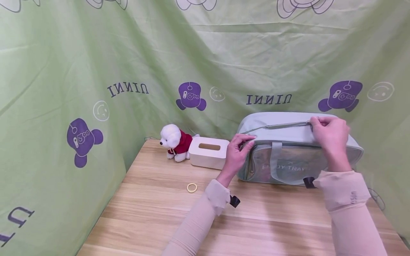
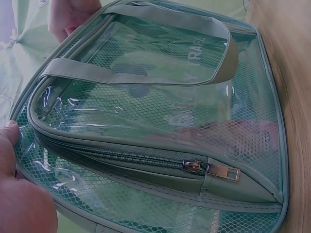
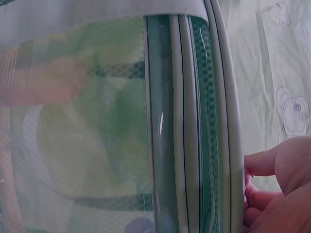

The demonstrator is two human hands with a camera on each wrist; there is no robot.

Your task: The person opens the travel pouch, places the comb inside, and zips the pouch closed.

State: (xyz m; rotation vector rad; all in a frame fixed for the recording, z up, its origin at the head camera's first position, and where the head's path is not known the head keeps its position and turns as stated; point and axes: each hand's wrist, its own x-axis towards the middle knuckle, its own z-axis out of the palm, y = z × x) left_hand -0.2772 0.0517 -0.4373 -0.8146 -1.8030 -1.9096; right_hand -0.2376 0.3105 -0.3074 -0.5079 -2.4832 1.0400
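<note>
A pale green travel bag (image 1: 298,137) with a see-through mesh front and a strap handle (image 1: 276,160) stands on the table. At its upper left corner my left hand (image 1: 236,151) pinches the edge between thumb and fingers. My right hand (image 1: 331,135) is on the top, its curled fingers pinching the zipper pull at the right end of the top zipper (image 1: 285,125); the pull itself is mostly covered. In the left wrist view, the front pocket's metal zipper pull (image 2: 223,171) hangs free. The right wrist view shows the right hand (image 3: 282,189) beyond the bag's edge.
Left of the bag stands a white tissue box (image 1: 208,153) with a slot on top. Beside it sits a white toy dog (image 1: 176,142) in a red top. A small yellow ring (image 1: 192,187) lies on the wooden table (image 1: 153,209). Green printed cloth (image 1: 153,53) hangs behind.
</note>
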